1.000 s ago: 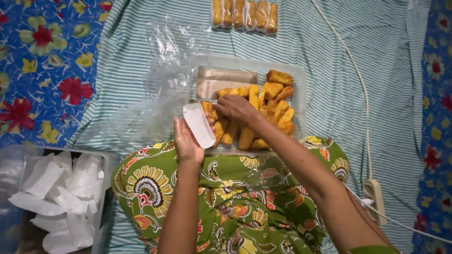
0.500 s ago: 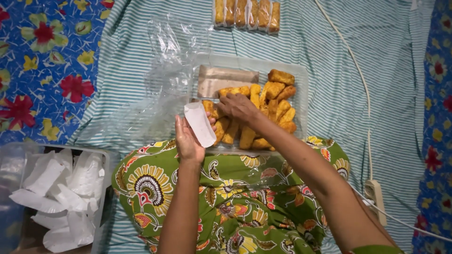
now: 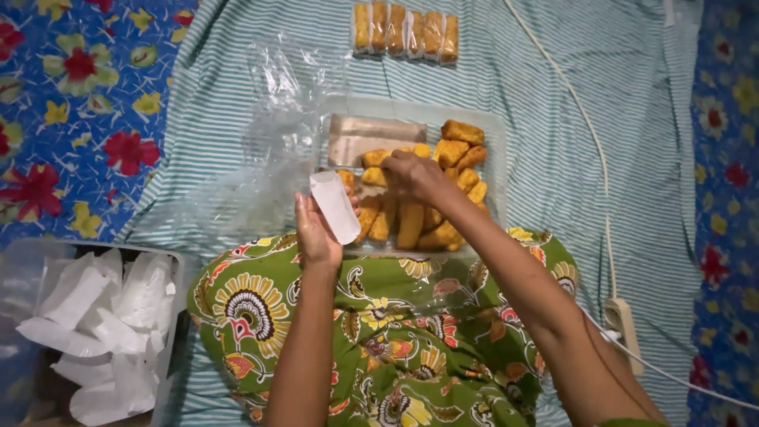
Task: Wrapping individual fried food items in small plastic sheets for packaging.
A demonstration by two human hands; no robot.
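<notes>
My left hand point(image 3: 315, 232) holds a small empty clear plastic bag point(image 3: 335, 207) upright, just left of a clear tray point(image 3: 494, 170). The tray holds several golden fried sticks point(image 3: 443, 190) piled at its right and front. My right hand point(image 3: 415, 174) reaches into the pile with its fingers closed around one fried stick near the tray's middle. Two pale flat wrappers point(image 3: 371, 138) lie at the tray's back left.
A row of several bagged fried sticks point(image 3: 405, 32) lies at the far edge of the striped cloth. Crumpled clear plastic point(image 3: 273, 134) sits left of the tray. A box of white bags point(image 3: 95, 332) stands at lower left. A white power strip and cord point(image 3: 621, 324) lie at right.
My right hand has shifted slightly within the pile of fried sticks. The left hand and its bag have stayed in place.
</notes>
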